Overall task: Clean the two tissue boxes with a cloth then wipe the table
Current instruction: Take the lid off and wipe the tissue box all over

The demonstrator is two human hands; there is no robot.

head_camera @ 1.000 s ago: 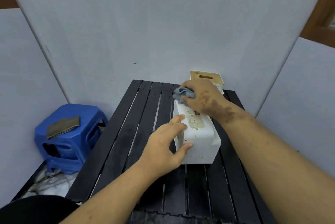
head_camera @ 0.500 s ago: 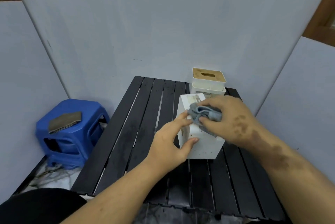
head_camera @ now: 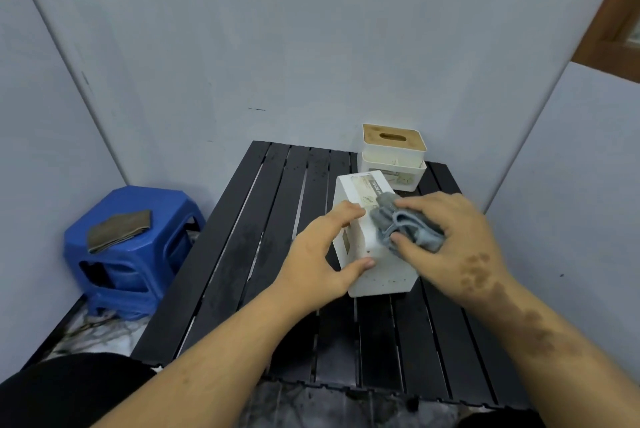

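Right hand (head_camera: 460, 240) grips grey cloth (head_camera: 405, 230) on white tissue box (head_camera: 374, 254), left hand (head_camera: 322, 254) holds it | wood-lidded box (head_camera: 393, 150) behind | black slatted table (head_camera: 249, 254); blue stool (head_camera: 128, 254) left

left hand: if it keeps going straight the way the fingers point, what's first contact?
The left hand already holds the near white box at its left side, fingers aimed at it, so the box is first. The cloth in the right hand lies just beyond, on the box top; depth there is unclear.

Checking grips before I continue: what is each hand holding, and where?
The right hand grips the bunched grey cloth against the white tissue box. The left hand holds that box by its near left corner.
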